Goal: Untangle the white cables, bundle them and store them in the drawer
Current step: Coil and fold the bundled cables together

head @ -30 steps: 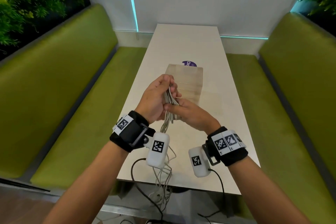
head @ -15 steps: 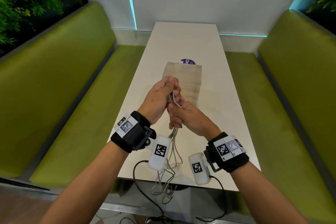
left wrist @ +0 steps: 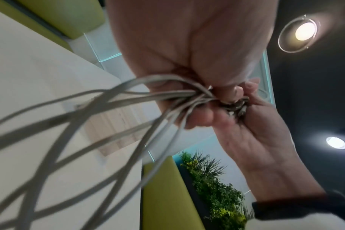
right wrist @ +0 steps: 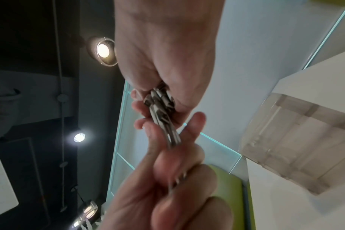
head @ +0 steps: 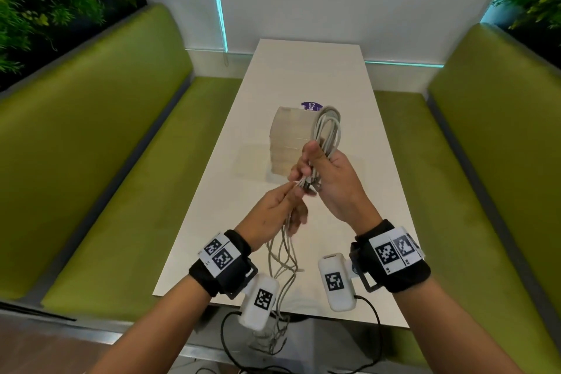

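My right hand (head: 332,182) grips the looped white cables (head: 328,130) above the surface (head: 303,70) — loop end up, in front of the drawer box (head: 288,143). My left hand (head: 279,209) pinches the loose strands just below — their tails hang past the near edge.

Two hands (head: 274,209), one cable bundle (head: 326,133), one drawer unit (head: 291,140), two benches (head: 91,161)

Pale grey-white cables (head: 329,127), a seemingly translucent beige drawer unit (head: 288,143), white table (head: 309,70), green benches (head: 91,146).
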